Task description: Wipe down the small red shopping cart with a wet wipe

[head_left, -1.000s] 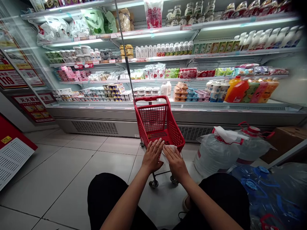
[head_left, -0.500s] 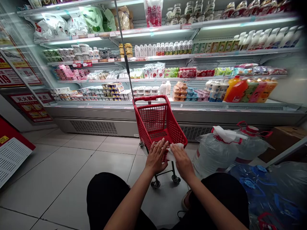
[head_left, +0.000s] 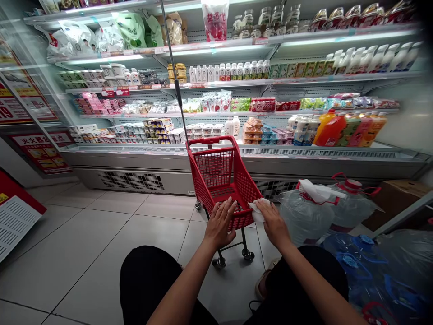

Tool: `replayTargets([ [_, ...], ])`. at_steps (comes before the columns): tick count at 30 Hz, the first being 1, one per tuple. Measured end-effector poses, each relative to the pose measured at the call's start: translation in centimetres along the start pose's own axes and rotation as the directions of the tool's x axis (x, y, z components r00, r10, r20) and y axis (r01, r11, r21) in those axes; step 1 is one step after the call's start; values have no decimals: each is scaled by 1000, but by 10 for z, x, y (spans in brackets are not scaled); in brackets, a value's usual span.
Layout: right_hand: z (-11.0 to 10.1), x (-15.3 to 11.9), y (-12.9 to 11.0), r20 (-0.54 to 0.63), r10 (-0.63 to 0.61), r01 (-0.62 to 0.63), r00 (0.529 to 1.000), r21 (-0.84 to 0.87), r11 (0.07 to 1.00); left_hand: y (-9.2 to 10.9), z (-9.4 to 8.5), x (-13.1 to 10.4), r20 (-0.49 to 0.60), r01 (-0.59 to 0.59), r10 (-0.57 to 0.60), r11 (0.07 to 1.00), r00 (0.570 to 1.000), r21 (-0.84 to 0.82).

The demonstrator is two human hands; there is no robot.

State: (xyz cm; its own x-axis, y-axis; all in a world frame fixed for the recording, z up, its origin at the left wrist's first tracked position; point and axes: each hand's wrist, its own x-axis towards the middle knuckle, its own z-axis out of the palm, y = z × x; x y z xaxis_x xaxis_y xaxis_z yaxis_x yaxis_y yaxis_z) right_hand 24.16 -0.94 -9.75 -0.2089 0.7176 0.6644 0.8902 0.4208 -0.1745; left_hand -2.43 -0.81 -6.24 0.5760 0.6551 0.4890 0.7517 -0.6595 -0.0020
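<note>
A small red plastic shopping cart (head_left: 199, 178) on castors stands between my knees and the fridge. My left hand (head_left: 219, 224) lies with fingers stretched over the near rim of its basket, holding nothing. At the basket's near right corner, my right hand (head_left: 273, 222) grips a white tissue (head_left: 257, 211) and presses it against the rim. The fingers of that hand partly cover the tissue. A thin dark pole (head_left: 176, 85) rises from the far left side of the cart.
Behind the cart runs an open dairy fridge (head_left: 135, 158) with stocked shelves. To the right stand large clear water jugs (head_left: 304, 216), blue water jugs (head_left: 358, 262) and a cardboard box (head_left: 399, 198). A red and white unit (head_left: 20, 216) stands at left on the tiled floor.
My right hand has slid right along the near rim with the tissue, away from my left hand to the corner. My left hand has hardly moved.
</note>
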Motion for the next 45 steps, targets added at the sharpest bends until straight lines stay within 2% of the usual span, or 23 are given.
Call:
replayTargets([
  [2, 7, -1, -20, -17, 0, 0, 1000, -5, 1000, 5, 2, 2, -2, 10, -10, 1000, 1000, -3],
  [6, 23, -4, -78, 10, -118, 118, 993, 27, 993, 9, 4, 4, -29, 28, -30, 999, 999, -43],
  [9, 26, -3, -98, 18, -176, 176, 984, 33, 984, 5, 3, 2, -35, 16, -19, 997, 999, -80],
  [11, 21, -1, -88, 24, -215, 215, 976, 28, 976, 2, 3, 1, -25, 8, -10, 997, 1000, -81],
  [13, 14, 1, -65, 39, -220, 219, 975, 23, 975, -1, 1, 0, -14, 6, -7, 997, 1000, -72],
  [17, 0, 0, -14, 27, -69, 69, 997, 4, 998, 1, 0, 0, -7, 8, -9, 998, 1000, -61],
  [19, -1, -1, -2, 10, 6, -6, 1000, 15, 1000, 5, 0, 2, -10, 10, -11, 998, 1000, -57],
  [21, 2, -3, -8, -2, 41, -41, 999, 37, 998, 10, 0, 4, -15, 16, -17, 998, 1000, -53],
  [23, 11, -4, -29, -6, 27, -27, 1000, 55, 998, 12, 1, 6, -23, 27, -28, 998, 999, -51],
  [27, 28, -5, -82, 2, -102, 101, 995, 86, 991, 10, 4, 5, -33, 33, -36, 997, 999, -65],
  [29, 31, -4, -94, -3, -156, 156, 988, 85, 984, 7, 4, 4, -32, 29, -31, 997, 999, -70],
  [31, 27, -3, -89, 6, -199, 198, 980, 75, 977, 3, 4, 2, -31, 20, -23, 997, 999, -68],
  [33, 18, -2, -70, 26, -212, 210, 977, 58, 976, 0, 3, 1, -27, 11, -13, 998, 1000, -63],
  [37, 0, -5, -21, 27, -101, 101, 995, 16, 995, 1, 2, 2, -13, 2, -2, 998, 1000, -64],
  [39, -3, -8, -7, 10, -33, 33, 999, 13, 999, 4, 2, 3, -9, 2, -3, 998, 1000, -70],
  [42, 3, -9, -15, -22, 25, -25, 999, 19, 1000, 9, 4, 5, -15, 8, -9, 997, 1000, -75],
  [45, 13, -7, -46, -8, -22, 22, 1000, 25, 999, 12, 6, 6, -24, 13, -15, 997, 1000, -74],
])
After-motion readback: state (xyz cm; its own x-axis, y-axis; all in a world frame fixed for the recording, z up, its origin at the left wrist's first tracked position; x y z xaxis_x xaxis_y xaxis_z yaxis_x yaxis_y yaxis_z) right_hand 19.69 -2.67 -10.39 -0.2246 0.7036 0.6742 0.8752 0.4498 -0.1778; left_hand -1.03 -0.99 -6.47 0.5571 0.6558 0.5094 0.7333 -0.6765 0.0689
